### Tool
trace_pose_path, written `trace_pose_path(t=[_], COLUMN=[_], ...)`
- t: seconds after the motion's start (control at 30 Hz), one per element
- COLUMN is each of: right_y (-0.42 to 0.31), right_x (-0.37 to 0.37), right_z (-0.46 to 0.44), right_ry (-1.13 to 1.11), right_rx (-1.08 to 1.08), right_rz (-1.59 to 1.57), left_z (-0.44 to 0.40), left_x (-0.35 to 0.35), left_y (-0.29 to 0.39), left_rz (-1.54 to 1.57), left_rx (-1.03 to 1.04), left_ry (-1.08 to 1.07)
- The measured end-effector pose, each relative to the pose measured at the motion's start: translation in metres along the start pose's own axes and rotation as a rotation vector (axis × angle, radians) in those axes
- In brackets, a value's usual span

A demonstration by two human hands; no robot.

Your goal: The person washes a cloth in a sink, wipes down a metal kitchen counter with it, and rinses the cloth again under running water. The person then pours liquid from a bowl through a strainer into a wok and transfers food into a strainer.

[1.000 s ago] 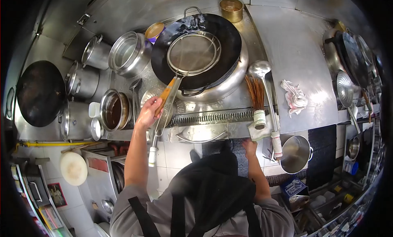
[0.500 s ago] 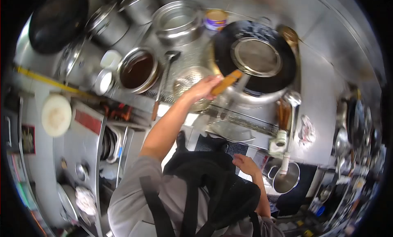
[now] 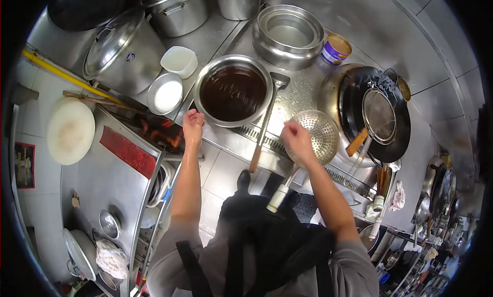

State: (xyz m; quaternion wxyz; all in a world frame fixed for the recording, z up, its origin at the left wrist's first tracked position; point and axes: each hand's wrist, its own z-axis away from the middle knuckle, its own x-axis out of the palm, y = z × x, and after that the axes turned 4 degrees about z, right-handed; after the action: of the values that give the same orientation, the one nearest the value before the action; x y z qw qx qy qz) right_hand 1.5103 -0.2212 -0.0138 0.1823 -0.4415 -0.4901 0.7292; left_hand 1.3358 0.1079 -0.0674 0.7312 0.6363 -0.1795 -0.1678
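My left hand [image 3: 193, 124] is beside the near left rim of a steel pot of dark brown sauce [image 3: 233, 94]. Its fingers are loosely bent and apart, holding nothing. Over a perforated skimmer [image 3: 321, 138] hovers my right hand [image 3: 298, 140], its fingers curled in and nothing visible in them. The skimmer's pale handle [image 3: 278, 198] points toward my body. Between the hands lies a long-handled wok spatula [image 3: 266, 117], its blade away from me. A round mesh strainer [image 3: 379, 115] with a wooden handle [image 3: 357, 143] rests on the black wok [image 3: 403, 125] at the right.
A bowl of white contents [image 3: 167, 97] and a white tub [image 3: 179, 61] stand left of the sauce. Behind are lidded pots [image 3: 123, 58], a wide steel pot [image 3: 287, 36] and a purple can [image 3: 336, 49]. A steel side table [image 3: 92, 194] is at left.
My left hand has let go of the strainer's handle and moved left to the sauce pot. My right hand has risen from beside my body to above the skimmer. The view has shifted left.
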Motion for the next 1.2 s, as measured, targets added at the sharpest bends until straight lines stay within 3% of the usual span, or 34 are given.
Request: trace_pose_path(t=[0.07, 0.1, 0.17, 0.27, 0.37, 0.47, 0.53, 0.7, 0.93, 1.2], right_y=[0.008, 0.007, 0.002, 0.007, -0.023, -0.001, -0.002, -0.006, -0.048, -0.118], right_x=[0.039, 0.047, 0.055, 0.062, 0.055, 0.068, 0.074, 0.073, 0.029, -0.113], right_z=[-0.065, -0.088, -0.117, -0.133, -0.128, -0.145, -0.145, -0.145, -0.124, -0.049], right_ry=[0.177, 0.126, 0.031, 0.028, 0.002, -0.004, 0.077, 0.091, 0.18, 0.303], right_rx=[0.07, 0.138, 0.261, 0.21, 0.318, 0.141, 0.149, 0.143, 0.113, 0.088], right_rz=[-0.179, -0.228, -0.423, -0.444, -0.525, -0.47, -0.449, -0.475, -0.538, -0.621], left_z=[-0.029, -0.041, -0.05, -0.049, -0.048, -0.066, -0.075, -0.075, -0.041, 0.026], left_x=[-0.008, -0.01, -0.009, -0.01, -0.013, -0.026, -0.033, -0.026, 0.006, 0.091], left_y=[-0.005, -0.006, -0.003, 0.008, 0.02, -0.002, -0.013, 0.006, 0.103, 0.216], left_rz=[0.13, 0.193, 0.205, 0.226, 0.202, 0.139, 0.165, 0.265, 0.219, 0.173], left_rx=[-0.181, -0.271, -0.287, -0.288, -0.317, -0.263, -0.176, -0.185, -0.106, 0.001], left_ry=[-0.14, -0.213, -0.288, -0.35, -0.369, -0.458, -0.549, -0.543, -0.516, -0.638])
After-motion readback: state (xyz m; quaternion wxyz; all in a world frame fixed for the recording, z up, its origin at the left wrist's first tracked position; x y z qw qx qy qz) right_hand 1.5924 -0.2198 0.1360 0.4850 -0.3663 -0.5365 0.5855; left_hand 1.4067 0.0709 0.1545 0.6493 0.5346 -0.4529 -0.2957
